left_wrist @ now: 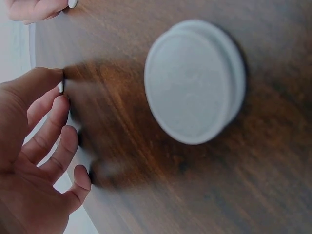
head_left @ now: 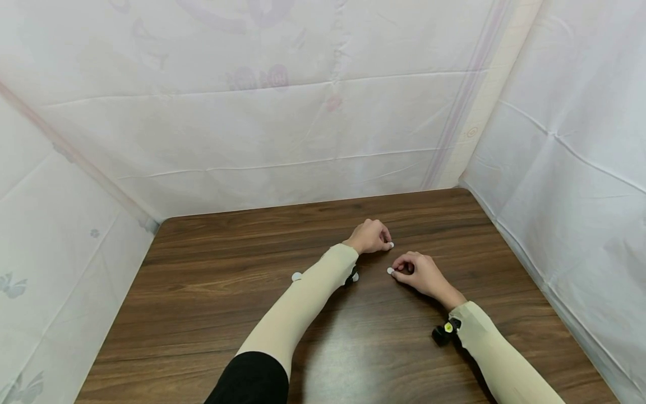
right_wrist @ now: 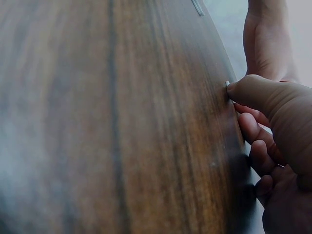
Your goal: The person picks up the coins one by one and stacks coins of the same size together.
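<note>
Near the far right of the wooden table (head_left: 217, 314), my left hand (head_left: 370, 237) pinches a small round white disc (head_left: 391, 245) between thumb and finger, low over the wood. Just nearer and to the right, my right hand (head_left: 424, 275) holds another white disc (head_left: 390, 270) at its thumb tip and fingertips. Under the left wrist lies a further white disc (head_left: 355, 276), partly hidden by the wrist camera; seen close up, it looks like two white discs (left_wrist: 189, 87) stacked slightly askew. Both held discs show only as slivers in the wrist views.
Beside my left forearm another white disc (head_left: 296, 276) lies on the table, partly covered by the sleeve. White sheeting (head_left: 282, 134) hangs along the table's back edge, and more sheeting (head_left: 580, 168) stands at its right side.
</note>
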A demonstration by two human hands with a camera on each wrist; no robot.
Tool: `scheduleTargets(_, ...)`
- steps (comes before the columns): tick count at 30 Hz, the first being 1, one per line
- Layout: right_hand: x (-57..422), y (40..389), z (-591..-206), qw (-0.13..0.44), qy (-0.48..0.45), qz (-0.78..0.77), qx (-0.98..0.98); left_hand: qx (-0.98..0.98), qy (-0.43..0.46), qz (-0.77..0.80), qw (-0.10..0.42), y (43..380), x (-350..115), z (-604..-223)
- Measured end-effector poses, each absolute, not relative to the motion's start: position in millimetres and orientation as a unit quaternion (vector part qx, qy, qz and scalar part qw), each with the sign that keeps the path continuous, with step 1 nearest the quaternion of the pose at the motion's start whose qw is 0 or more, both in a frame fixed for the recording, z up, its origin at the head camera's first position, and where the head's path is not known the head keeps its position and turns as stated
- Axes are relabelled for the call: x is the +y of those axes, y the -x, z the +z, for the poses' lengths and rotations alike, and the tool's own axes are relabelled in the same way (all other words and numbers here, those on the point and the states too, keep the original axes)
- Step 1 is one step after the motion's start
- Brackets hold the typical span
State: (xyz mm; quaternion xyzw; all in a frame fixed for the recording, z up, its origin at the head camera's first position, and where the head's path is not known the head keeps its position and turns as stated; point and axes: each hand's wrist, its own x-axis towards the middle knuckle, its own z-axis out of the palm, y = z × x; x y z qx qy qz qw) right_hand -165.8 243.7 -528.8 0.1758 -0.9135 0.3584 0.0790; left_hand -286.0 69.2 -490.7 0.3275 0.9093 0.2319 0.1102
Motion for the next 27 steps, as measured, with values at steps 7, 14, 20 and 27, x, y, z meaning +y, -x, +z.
scheduleTargets(7, 243.7, 165.5, -528.3, 0.081, -0.175, 0.361, -0.912, 0.910, -0.325, 0.232, 0.108, 286.0, 69.5, -491.0)
scheduleTargets(14, 244.1, 165.9, -530.0, 0.079, -0.172, 0.357, -0.915, 0.910, -0.329, 0.229, 0.108, 285.7, 68.6, -490.5)
scheduleTargets(20, 244.2, 165.3, -529.5, 0.077, -0.174, 0.355, -0.915, 0.910, -0.323, 0.235, 0.112, 287.2, 68.2, -490.6)
scheduleTargets(27, 245.6, 166.2, -530.9, 0.075, -0.174, 0.357, -0.915, 0.908, -0.321, 0.244, 0.114, 287.6, 67.3, -490.1)
